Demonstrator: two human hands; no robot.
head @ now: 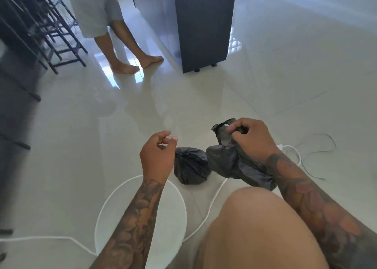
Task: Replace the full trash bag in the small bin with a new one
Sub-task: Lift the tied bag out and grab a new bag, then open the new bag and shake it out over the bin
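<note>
Black plastic forms both bags. The tied full trash bag [190,165] rests on the glossy tiled floor [265,97], knot end pointing toward 12 o'clock, body rounded with no marked long axis. At its 3 o'clock, the new trash bag [226,158] hangs crumpled, long axis running from 11 o'clock down to 5 o'clock. The right hand [251,140] pinches its upper end, grip closed on the film. The left hand [158,154] hovers at the full bag's 9 o'clock, grip loosely curled, holding nothing. The white round bin [179,197] lies at 6 o'clock under the left forearm. A white cable [214,203] crosses the floor nearby.
</note>
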